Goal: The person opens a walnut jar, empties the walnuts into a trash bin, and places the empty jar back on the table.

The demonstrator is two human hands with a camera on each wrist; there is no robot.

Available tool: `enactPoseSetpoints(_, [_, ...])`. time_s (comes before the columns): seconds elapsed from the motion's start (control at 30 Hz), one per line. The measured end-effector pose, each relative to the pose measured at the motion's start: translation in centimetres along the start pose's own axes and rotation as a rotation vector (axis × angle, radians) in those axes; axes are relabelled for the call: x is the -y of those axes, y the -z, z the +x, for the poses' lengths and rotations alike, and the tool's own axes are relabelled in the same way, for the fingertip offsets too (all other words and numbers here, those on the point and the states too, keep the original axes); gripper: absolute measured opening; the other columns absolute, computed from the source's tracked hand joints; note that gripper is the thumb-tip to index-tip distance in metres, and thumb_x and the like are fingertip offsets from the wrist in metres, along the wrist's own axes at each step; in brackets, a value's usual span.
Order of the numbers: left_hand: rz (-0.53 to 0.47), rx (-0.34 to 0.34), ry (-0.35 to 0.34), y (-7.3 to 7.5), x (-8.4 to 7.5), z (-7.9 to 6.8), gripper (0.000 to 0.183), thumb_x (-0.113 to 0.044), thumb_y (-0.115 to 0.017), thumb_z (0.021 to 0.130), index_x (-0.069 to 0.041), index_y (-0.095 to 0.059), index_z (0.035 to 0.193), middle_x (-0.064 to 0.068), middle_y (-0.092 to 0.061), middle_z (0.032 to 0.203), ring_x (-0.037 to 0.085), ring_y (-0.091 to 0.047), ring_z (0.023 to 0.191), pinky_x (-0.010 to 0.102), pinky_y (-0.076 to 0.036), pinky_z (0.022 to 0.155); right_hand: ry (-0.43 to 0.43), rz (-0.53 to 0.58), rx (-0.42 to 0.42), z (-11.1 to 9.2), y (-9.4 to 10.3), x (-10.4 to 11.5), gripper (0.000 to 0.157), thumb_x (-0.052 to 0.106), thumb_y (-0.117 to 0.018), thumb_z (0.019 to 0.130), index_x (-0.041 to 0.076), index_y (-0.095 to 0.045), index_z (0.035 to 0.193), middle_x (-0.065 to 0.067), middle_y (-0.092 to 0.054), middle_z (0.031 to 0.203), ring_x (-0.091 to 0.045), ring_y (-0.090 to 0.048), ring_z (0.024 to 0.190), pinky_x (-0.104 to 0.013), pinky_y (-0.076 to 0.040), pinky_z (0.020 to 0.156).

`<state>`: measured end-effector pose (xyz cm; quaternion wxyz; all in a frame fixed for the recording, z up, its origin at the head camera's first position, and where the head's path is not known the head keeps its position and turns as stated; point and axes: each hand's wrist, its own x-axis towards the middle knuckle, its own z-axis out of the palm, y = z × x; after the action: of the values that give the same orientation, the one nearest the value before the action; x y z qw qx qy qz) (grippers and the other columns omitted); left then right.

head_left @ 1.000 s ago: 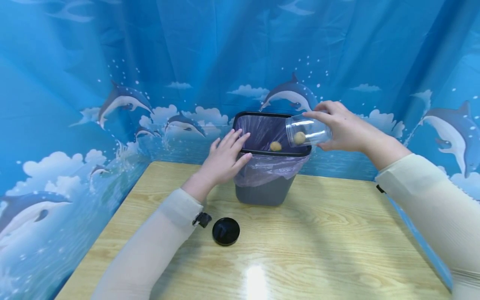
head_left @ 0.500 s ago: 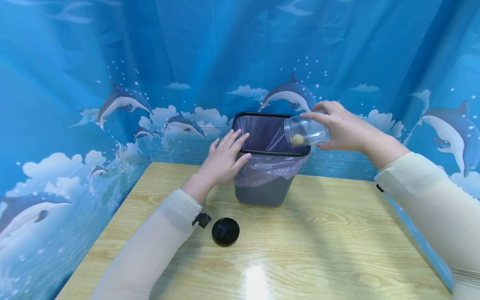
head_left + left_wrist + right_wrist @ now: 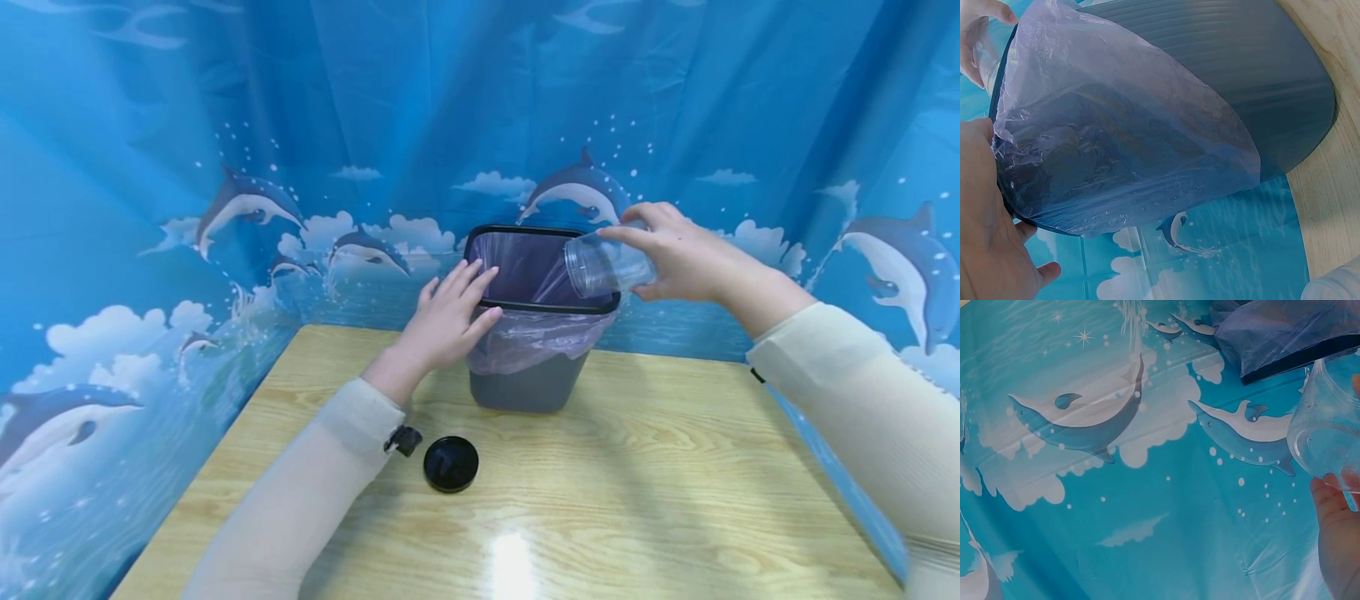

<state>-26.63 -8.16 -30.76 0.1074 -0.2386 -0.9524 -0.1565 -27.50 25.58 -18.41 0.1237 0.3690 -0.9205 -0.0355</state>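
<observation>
A grey trash bin (image 3: 525,385) stands near the table's back edge, its black rim lined with a translucent purple bag (image 3: 543,342). My left hand (image 3: 450,321) rests on the left side of the rim, fingers spread and fairly straight; in the left wrist view the rim (image 3: 999,103) passes beside that hand (image 3: 988,212). My right hand (image 3: 678,254) grips a clear jar (image 3: 603,265) by its base end. The jar lies tilted on its side over the bin's right edge, mouth facing left into the bin, and no ball shows inside it. The bin's bottom is hidden.
A round black lid (image 3: 451,463) lies on the wooden table (image 3: 637,483) in front of the bin. A blue dolphin-print curtain (image 3: 420,108) hangs behind and along the left side. In the left wrist view, part of a clear rounded object (image 3: 1335,284) shows at the lower right.
One yellowish ball that was at the bin's opening has gone out of sight, then a second has left the jar. The jar has shifted slightly left; my left hand stays put.
</observation>
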Motion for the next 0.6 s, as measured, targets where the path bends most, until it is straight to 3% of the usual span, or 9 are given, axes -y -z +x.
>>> enactPoseSetpoints(0.23, [0.003, -0.004, 0.004, -0.09, 0.04, -0.01, 0.068, -0.063, -0.023, 0.103, -0.033, -0.007, 0.162, -0.002, -0.004, 0.168, 0.019, 0.005, 0.154, 0.059, -0.004, 0.12, 0.034, -0.001, -0.048, 0.01, 0.32, -0.06, 0.09, 0.013, -0.088, 0.073, 0.017, -0.044, 0.15, -0.023, -0.04, 0.141, -0.044, -0.036, 0.127, -0.061, -0.044, 0.092])
enactPoseSetpoints(0.43, [0.005, -0.006, 0.001, -0.1, 0.05, 0.0, 0.068, -0.063, -0.023, 0.103, -0.033, -0.007, 0.162, -0.002, -0.004, 0.168, 0.019, 0.006, 0.154, 0.059, -0.004, 0.12, 0.04, -0.015, -0.153, 0.0, 0.42, 0.02, 0.091, 0.011, -0.09, 0.07, 0.016, -0.046, 0.149, -0.024, -0.041, 0.14, -0.044, -0.038, 0.126, -0.061, -0.047, 0.093])
enactPoseSetpoints(0.6, [-0.001, -0.004, -0.001, 0.07, -0.1, -0.05, 0.068, -0.063, -0.024, 0.103, -0.031, -0.011, 0.162, -0.001, -0.004, 0.168, 0.02, 0.004, 0.154, 0.059, -0.003, 0.119, 0.032, -0.073, -0.047, 0.07, 0.09, 0.09, 0.089, 0.011, -0.089, 0.073, 0.016, -0.044, 0.15, -0.025, -0.039, 0.143, -0.046, -0.036, 0.129, -0.061, -0.048, 0.089])
